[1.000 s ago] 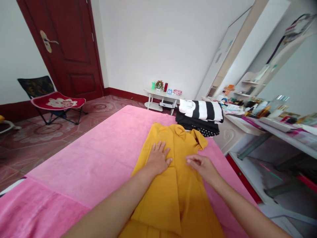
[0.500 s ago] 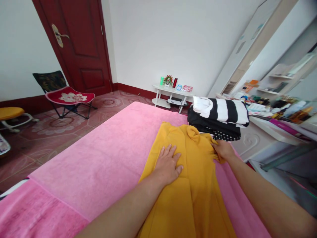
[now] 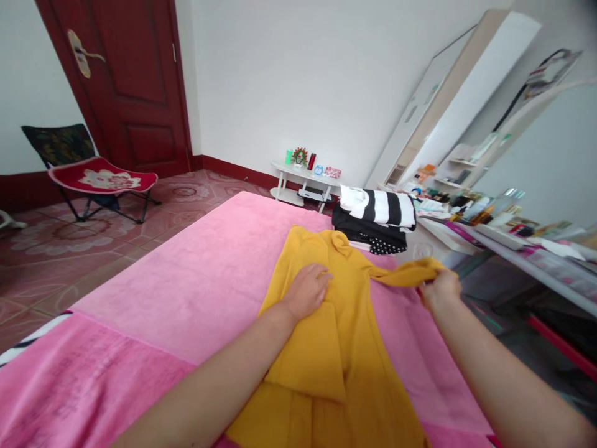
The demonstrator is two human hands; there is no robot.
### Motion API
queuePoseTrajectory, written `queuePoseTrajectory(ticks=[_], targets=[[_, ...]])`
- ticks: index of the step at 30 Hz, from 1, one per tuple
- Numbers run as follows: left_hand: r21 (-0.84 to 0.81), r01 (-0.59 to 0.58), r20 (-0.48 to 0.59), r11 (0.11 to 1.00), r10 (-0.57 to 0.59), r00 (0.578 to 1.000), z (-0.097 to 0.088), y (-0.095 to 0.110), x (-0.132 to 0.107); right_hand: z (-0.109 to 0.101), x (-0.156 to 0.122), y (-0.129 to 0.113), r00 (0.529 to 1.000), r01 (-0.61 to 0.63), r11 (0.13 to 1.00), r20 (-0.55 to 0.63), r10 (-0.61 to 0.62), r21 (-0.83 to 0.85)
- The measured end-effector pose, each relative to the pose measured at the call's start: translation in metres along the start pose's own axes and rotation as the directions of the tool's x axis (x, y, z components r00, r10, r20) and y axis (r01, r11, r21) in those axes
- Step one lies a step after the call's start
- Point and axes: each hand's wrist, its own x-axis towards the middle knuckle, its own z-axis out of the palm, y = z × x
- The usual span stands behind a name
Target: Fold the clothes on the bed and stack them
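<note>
A mustard-yellow garment [image 3: 336, 348] lies lengthwise on a pink bed cover [image 3: 205, 274]. My left hand [image 3: 305, 291] rests on the garment's upper left part, fingers curled down onto the cloth. My right hand [image 3: 441, 289] is closed on the garment's right sleeve [image 3: 408, 274] and holds it stretched out over the bed's right edge. The collar [image 3: 340, 241] points toward the far end of the bed.
A folded pile with a black-and-white striped top [image 3: 380, 208] over dark clothes sits at the bed's far right corner. A cluttered dressing table [image 3: 489, 224] runs along the right. A low white side table [image 3: 305, 180], a folding chair [image 3: 88, 177] and a red door [image 3: 121, 87] stand beyond.
My right hand went from the garment's middle to its right sleeve, gripped it, and pulled it out to the right. My left hand stayed on the cloth, its fingers now curled.
</note>
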Motion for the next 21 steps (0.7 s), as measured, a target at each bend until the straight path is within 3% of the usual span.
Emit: queuePoseTrajectory(ticks=[3, 5, 7, 8, 9, 10, 13, 15, 17, 19, 21], targets=[[0.021, -0.178, 0.032, 0.984, 0.177, 0.984, -0.009, 0.015, -0.005, 0.007, -0.003, -0.056, 0.995, 0.048, 0.996, 0.085, -0.055, 0.075], [0.019, -0.227, 0.057, 0.974, 0.225, 0.973, -0.014, 0.024, -0.008, 0.008, -0.021, -0.090, 0.958, 0.180, 0.976, 0.202, -0.203, 0.126], [0.041, -0.218, 0.080, 0.975, 0.214, 0.974, -0.017, 0.028, -0.009, 0.006, -0.053, -0.108, 0.811, 0.431, 0.887, 0.359, -0.462, 0.168], [0.064, -0.195, 0.081, 0.979, 0.190, 0.979, -0.017, 0.029, -0.009, 0.005, -0.072, -0.108, 0.755, 0.504, 0.849, 0.396, -0.522, 0.157], [0.089, -0.159, 0.068, 0.983, 0.153, 0.986, -0.017, 0.028, -0.009, 0.003, -0.092, -0.101, 0.732, 0.536, 0.835, 0.425, -0.532, 0.121], [0.114, -0.112, 0.044, 0.987, 0.107, 0.993, -0.015, 0.027, -0.009, 0.001, -0.111, -0.089, 0.740, 0.529, 0.846, 0.453, -0.496, 0.062], [0.174, 0.093, -0.051, 0.980, -0.086, 0.995, -0.007, 0.017, -0.009, -0.007, -0.160, -0.029, 0.830, 0.393, 0.905, 0.486, -0.274, -0.162], [0.202, 0.257, -0.099, 0.945, -0.242, 0.965, 0.001, 0.009, -0.008, -0.014, -0.182, 0.009, 0.868, 0.261, 0.933, 0.484, -0.115, -0.246], [0.218, 0.393, -0.122, 0.893, -0.375, 0.919, 0.006, -0.001, -0.005, -0.024, -0.198, 0.032, 0.871, 0.158, 0.953, 0.491, -0.012, -0.257], [0.229, 0.458, -0.126, 0.859, -0.441, 0.889, 0.008, -0.013, 0.001, -0.034, -0.209, 0.039, 0.858, 0.045, 0.977, 0.508, 0.069, -0.209], [0.247, 0.465, -0.126, 0.850, -0.448, 0.885, 0.004, -0.026, 0.010, -0.041, -0.215, 0.032, 0.801, -0.084, 0.994, 0.588, 0.109, -0.070]])
